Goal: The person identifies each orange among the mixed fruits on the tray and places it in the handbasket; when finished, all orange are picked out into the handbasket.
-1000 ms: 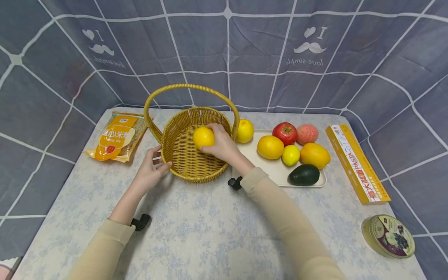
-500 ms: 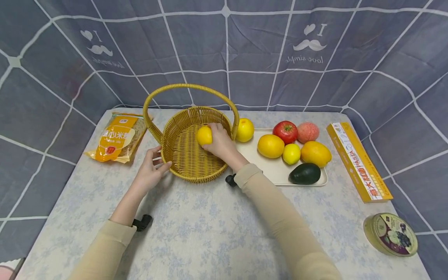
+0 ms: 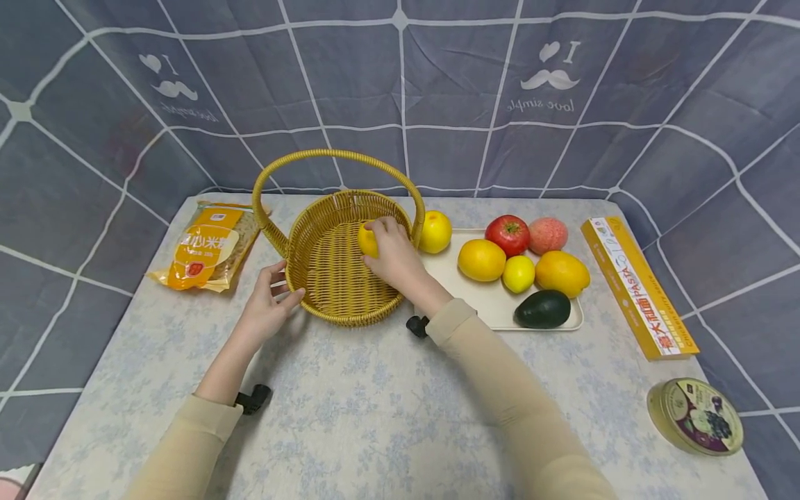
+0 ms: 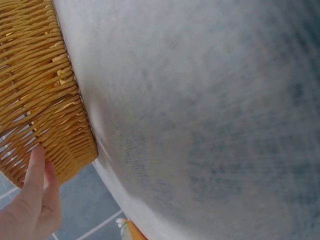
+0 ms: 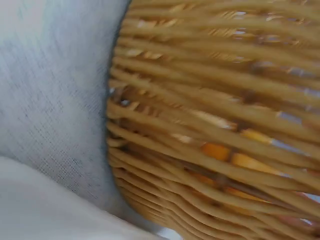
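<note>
A round yellow-orange fruit, seemingly an orange, is low inside the wicker basket, toward its right side. My right hand reaches over the rim and grips the orange, covering most of it. In the right wrist view, the basket's weave fills much of the frame, with orange colour showing through gaps; the hand itself is hidden there. My left hand holds the basket's left rim, thumb at the edge and fingers along the outer wall. In the left wrist view, fingers press against the wicker.
Right of the basket, a cream tray bears a red apple, an avocado and several other fruits. A yellow fruit sits beside the basket handle. Farther right are a pasta box and a round jar; a food packet lies left.
My right hand has carried the orange rightward within the basket, and more of the orange is now hidden behind the fingers. The left hand stays at the rim.
</note>
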The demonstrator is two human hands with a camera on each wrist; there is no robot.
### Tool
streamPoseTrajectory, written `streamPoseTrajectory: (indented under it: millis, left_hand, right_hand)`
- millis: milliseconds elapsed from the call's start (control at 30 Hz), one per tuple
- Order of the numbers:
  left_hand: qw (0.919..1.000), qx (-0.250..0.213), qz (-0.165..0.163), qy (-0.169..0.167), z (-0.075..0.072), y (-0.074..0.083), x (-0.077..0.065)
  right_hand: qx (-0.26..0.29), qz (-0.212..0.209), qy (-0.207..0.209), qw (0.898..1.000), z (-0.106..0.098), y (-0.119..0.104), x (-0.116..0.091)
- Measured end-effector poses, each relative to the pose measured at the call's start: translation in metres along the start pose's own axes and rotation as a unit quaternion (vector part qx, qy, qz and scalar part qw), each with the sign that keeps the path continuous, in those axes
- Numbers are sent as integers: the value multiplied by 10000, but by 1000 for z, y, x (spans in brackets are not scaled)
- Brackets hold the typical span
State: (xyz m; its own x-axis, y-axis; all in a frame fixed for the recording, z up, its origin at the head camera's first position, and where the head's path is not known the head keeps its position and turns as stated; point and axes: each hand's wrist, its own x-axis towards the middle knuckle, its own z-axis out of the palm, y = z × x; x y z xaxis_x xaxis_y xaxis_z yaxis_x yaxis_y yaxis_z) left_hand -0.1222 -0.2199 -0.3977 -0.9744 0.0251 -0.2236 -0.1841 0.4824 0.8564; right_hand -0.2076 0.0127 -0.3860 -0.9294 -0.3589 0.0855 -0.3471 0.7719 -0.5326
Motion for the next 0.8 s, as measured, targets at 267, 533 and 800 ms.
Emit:
streamPoseTrajectory:
  millis: [267, 533, 800]
  left_hand:
    - [9999, -23, 108, 10, 0, -2, 0]
    - [9999, -8, 120, 9, 0, -1, -1]
    - [9997, 11, 227, 57, 2, -3, -1]
  right_hand:
    - [706, -507, 372, 9955, -28, 9, -42]
    - [1339, -226, 678, 9884, -52, 49, -81]
    - [1569, 577, 952, 9813, -75, 90, -100]
